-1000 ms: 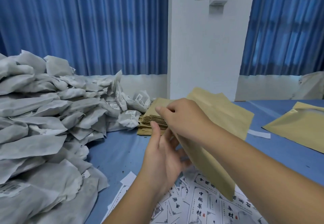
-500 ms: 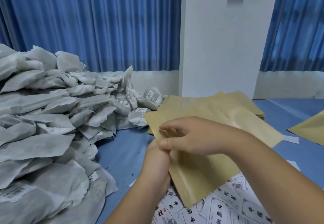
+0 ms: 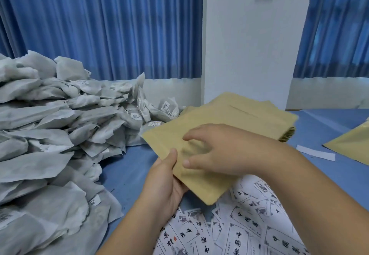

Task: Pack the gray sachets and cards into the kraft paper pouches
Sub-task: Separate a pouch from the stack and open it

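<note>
Head view: left hand (image 3: 165,183) grips the kraft pouch (image 3: 201,185) at its left edge, thumb on top and the fingers under it. The pouch is off the tabletop (image 3: 129,167), tilted, its near corner over the cards (image 3: 239,232). Right hand (image 3: 219,151) lies on the pouch's top face with forefinger and thumb spread apart. That hand is blurred, so I cannot tell whether it pinches the paper or only rests on it. Just behind the held pouch is a stack of kraft pouches (image 3: 249,111), lying flat on the tabletop. The gray sachets (image 3: 50,135) are heaped in a big pile on the left side of the tabletop, some with small white labels, and the pile's far end reaches the stack. The cards are white with black printed characters, scattered loose and overlapping at the near edge, under both forearms. Another kraft pouch (image 3: 351,145) is at the right edge, partly cut off, with a white paper strip (image 3: 315,153) beside it. Blue curtains (image 3: 99,25) and a white pillar (image 3: 249,45) are behind.
</note>
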`<action>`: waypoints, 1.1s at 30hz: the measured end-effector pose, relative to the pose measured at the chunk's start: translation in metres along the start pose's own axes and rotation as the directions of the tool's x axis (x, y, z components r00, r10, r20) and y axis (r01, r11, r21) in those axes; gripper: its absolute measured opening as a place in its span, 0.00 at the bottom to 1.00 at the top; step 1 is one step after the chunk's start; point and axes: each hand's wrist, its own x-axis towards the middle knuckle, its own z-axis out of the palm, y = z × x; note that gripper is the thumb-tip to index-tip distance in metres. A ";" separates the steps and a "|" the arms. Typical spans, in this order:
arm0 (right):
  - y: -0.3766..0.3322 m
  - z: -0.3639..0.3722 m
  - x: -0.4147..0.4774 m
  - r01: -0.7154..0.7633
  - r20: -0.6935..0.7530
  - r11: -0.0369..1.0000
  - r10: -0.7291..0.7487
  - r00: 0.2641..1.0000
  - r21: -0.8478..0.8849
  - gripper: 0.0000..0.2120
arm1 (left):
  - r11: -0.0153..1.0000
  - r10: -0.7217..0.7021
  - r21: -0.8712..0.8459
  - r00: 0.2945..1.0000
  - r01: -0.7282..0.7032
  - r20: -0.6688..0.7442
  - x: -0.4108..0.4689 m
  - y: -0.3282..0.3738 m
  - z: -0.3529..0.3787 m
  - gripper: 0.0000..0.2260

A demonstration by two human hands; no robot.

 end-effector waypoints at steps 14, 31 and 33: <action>-0.003 0.014 0.002 -0.056 0.040 0.995 0.059 0.997 -0.077 0.20 | 0.992 -0.089 0.099 0.985 0.074 0.151 -0.007 0.002 0.002 0.16; 0.019 -0.001 0.001 -0.058 -0.006 0.975 0.061 0.998 0.215 0.09 | 0.979 0.054 0.178 0.974 -0.095 0.220 -0.012 -0.003 0.005 0.18; 0.022 -0.002 0.001 -0.051 0.004 0.950 0.052 0.999 0.307 0.08 | 0.980 0.054 0.177 0.972 -0.095 0.227 -0.013 -0.003 0.006 0.19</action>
